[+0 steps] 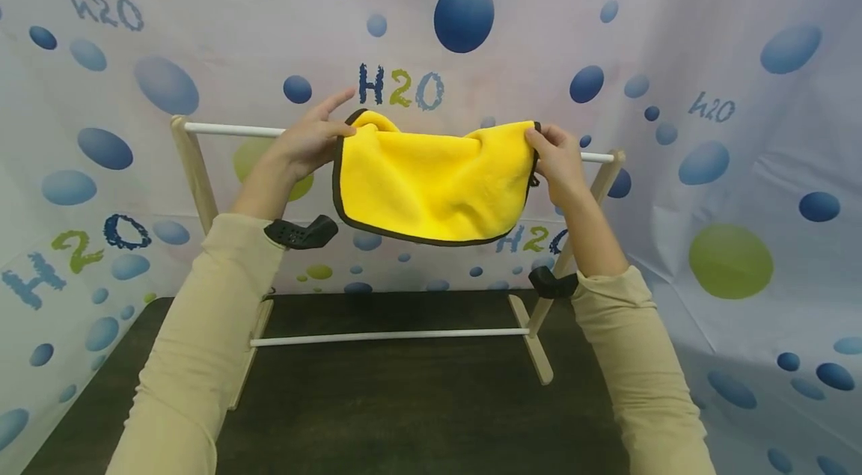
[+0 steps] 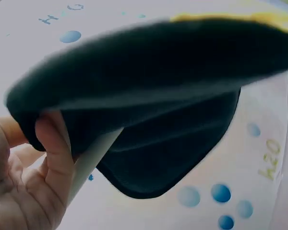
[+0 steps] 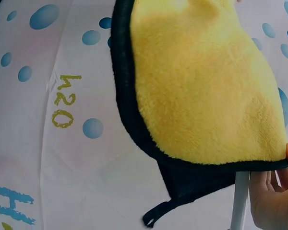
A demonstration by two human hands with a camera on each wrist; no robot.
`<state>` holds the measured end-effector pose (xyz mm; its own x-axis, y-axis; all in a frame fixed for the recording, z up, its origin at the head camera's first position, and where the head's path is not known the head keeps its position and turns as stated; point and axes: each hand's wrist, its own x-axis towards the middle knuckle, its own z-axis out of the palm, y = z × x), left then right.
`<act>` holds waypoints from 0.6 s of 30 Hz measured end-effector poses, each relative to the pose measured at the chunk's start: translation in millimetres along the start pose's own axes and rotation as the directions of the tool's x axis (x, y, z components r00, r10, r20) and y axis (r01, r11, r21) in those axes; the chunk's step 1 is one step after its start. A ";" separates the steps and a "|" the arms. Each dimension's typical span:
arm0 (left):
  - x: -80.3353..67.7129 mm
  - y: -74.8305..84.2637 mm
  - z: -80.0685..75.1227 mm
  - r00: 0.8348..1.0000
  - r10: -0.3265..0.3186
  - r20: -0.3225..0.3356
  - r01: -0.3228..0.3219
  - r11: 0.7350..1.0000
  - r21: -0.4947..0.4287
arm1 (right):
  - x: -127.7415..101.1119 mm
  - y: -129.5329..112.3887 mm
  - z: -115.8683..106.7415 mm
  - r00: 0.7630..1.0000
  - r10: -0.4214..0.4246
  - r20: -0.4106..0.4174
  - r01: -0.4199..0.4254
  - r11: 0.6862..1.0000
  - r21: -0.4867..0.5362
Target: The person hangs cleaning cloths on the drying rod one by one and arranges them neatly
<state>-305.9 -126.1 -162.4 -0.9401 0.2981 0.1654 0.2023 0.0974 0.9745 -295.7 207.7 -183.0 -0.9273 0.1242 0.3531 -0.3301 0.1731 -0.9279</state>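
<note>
Two hands hold one yellow microfiber cloth (image 1: 434, 183) with dark edging, draped over the top white rod (image 1: 229, 130) of a wooden drying rack (image 1: 195, 168). Left hand (image 1: 310, 140) pinches the cloth's left upper edge, thumb on the fabric, index finger sticking out straight above it; the left wrist view shows the thumb (image 2: 50, 143) pressed on the dark underside against the rod. Right hand (image 1: 557, 161) grips the cloth's right upper corner, fingers curled round the edge; the right wrist view shows fingertips (image 3: 271, 191) just under the dark trim beside the rod, with a small dark loop tag (image 3: 156, 215) hanging off the corner. Cloth sags in the middle between both hands, lower edge curving down, well above the dark tabletop (image 1: 404, 408). Rack stands on that tabletop, a lower white rod (image 1: 387, 336) running between its legs. Beige sleeves (image 1: 195, 340) cover both forearms. Behind, a backdrop (image 1: 465, 15) with blue bubbles and "H2O" lettering.
</note>
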 end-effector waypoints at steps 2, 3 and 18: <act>-1.9 0.5 -1.4 1.000 -0.007 -0.021 0.008 0.999 0.054 | -1.7 0.4 -0.5 1.000 0.005 -0.016 -0.006 0.999 -0.042; -2.7 0.6 -1.9 1.000 -0.006 -0.028 0.009 0.997 0.081 | -2.5 0.8 -0.8 1.000 0.010 -0.024 -0.012 0.998 -0.061; -16.1 3.4 -1.0 0.944 0.137 -0.300 -0.188 0.971 -0.146 | -3.4 -0.9 1.5 0.997 0.033 -0.071 -0.027 0.997 0.074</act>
<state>-290.4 -131.6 -161.6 -0.9420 0.0097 0.3356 0.3330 -0.1003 0.9376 -292.5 205.7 -183.5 -0.9228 0.1986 0.3303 -0.3169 0.0965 -0.9435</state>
